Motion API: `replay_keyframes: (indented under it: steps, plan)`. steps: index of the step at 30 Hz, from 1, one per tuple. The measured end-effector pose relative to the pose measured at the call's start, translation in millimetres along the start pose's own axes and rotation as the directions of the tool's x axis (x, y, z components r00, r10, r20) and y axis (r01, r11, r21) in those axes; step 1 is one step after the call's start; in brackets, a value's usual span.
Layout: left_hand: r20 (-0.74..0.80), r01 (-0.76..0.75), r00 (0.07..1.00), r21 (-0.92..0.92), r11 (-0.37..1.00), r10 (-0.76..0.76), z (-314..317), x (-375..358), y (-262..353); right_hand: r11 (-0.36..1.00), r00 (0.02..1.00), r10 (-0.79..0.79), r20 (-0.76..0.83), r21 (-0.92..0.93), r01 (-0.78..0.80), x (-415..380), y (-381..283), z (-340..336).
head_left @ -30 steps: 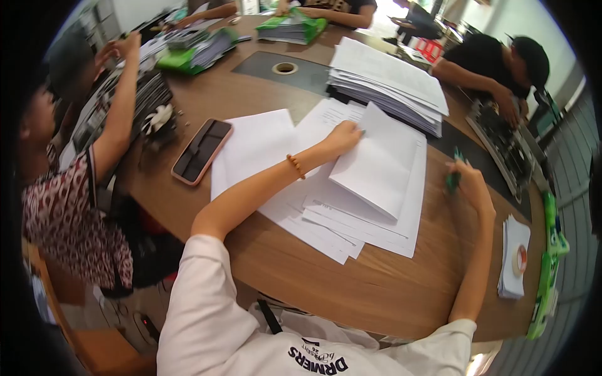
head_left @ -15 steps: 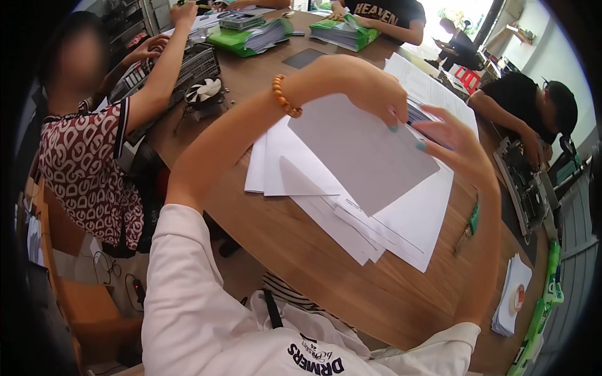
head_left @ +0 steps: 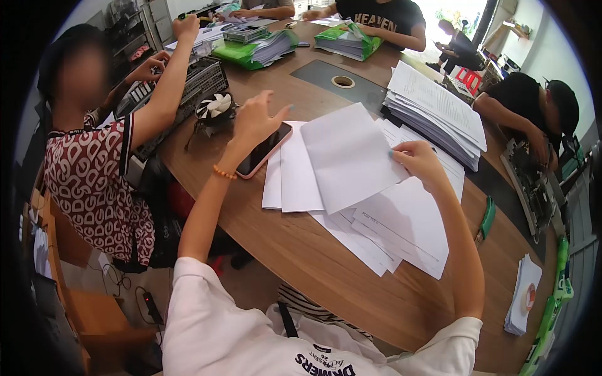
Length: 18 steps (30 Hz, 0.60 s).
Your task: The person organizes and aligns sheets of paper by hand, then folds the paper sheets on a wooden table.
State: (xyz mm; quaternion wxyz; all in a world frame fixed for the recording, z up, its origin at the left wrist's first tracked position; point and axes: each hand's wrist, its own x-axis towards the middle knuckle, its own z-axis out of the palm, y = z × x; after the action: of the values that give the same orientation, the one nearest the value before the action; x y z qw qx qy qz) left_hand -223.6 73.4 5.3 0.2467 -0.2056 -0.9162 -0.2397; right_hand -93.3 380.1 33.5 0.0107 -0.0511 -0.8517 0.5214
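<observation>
My right hand (head_left: 419,161) pinches the right edge of a white sheet of paper (head_left: 351,156), thumb on top. The sheet is raised at a tilt above other papers. My left hand (head_left: 256,122), a bead bracelet at its wrist, is off the paper with fingers apart and nothing in them. Beside and partly behind it lies a phone (head_left: 268,150) in a pink case. White blank sheets (head_left: 282,191) lie under the left part of the held sheet. Loose printed sheets (head_left: 414,229) are fanned out on the wooden table (head_left: 282,250) below it.
A thick paper stack (head_left: 439,113) stands at the right, near a tape roll (head_left: 343,82). A green-handled tool (head_left: 486,216) and small papers (head_left: 523,294) lie rightward. A fan (head_left: 214,106) sits at left. Co-workers surround the table, with green-wrapped paper packs (head_left: 351,42) behind.
My left hand has left the sheet and moved left, beside the phone. My right hand keeps the sheet at its edge. The tape roll and paper stack have come into clear view.
</observation>
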Motion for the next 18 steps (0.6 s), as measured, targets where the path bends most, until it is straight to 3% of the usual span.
replay_keyframes:
  steps: [1, 2, 4, 8, 11, 13, 18]
  plan:
    - [0.003, 0.12, 0.993, 0.093, 0.988, -0.121, -1, -6, -5, 1.0, 1.0, 0.006, 0.019, 0.0, -0.006, 2, -2, 6]
    - [0.005, 0.112, 0.994, 0.094, 0.989, -0.113, 1, -10, -13, 1.0, 0.999, 0.012, 0.038, -0.001, -0.012, 4, -4, 12]
    - [0.225, 0.151, 0.957, 0.156, 0.976, -0.184, 4, -18, -20, 1.0, 0.999, 0.017, 0.044, 0.003, -0.017, 8, -6, 23]
    - [0.255, 0.114, 0.957, 0.109, 0.987, -0.139, 0, -18, -11, 0.999, 0.996, 0.035, 0.083, 0.036, -0.038, 14, -2, 30]
    - [0.226, 0.114, 0.966, 0.066, 0.991, -0.126, 5, -18, -2, 0.996, 0.993, 0.083, 0.087, 0.022, -0.085, 12, 2, 31]
    - [0.178, 0.197, 0.963, 0.046, 0.979, -0.202, 6, -19, -2, 0.994, 0.99, 0.114, 0.085, -0.012, -0.113, 11, 4, 31]
    - [0.042, 0.153, 0.987, 0.036, 0.988, -0.155, 7, -22, -8, 0.992, 0.983, 0.127, 0.133, -0.01, -0.127, 13, 13, 41]
